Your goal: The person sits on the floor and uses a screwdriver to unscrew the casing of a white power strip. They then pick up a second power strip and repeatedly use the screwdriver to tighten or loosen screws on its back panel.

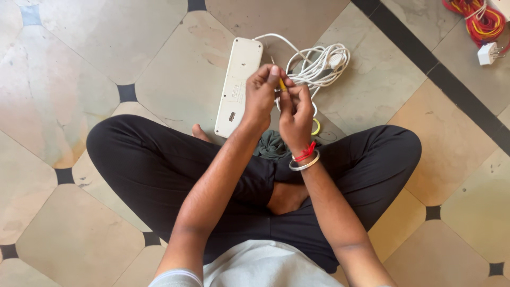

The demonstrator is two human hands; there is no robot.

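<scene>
I sit cross-legged on a tiled floor. My left hand (pixel 261 95) and my right hand (pixel 295 111) are raised together over my legs, fingers pinched around a small yellow object (pixel 282 85) with a thin metal tip poking up; what it is cannot be told. A white power strip (pixel 238 85) lies face down on the floor just beyond my hands. Its white cable (pixel 317 64) is coiled in a bundle to the right, ending in a plug. My right wrist wears a metal bangle and a red thread.
A dark green cloth (pixel 272 143) lies by my shins, with a yellow-green ring (pixel 317 127) next to it. Far top right sit a tangle of red and yellow wires (pixel 481 21) and a white plug adapter (pixel 487 53). A black tile border (pixel 441 79) runs diagonally.
</scene>
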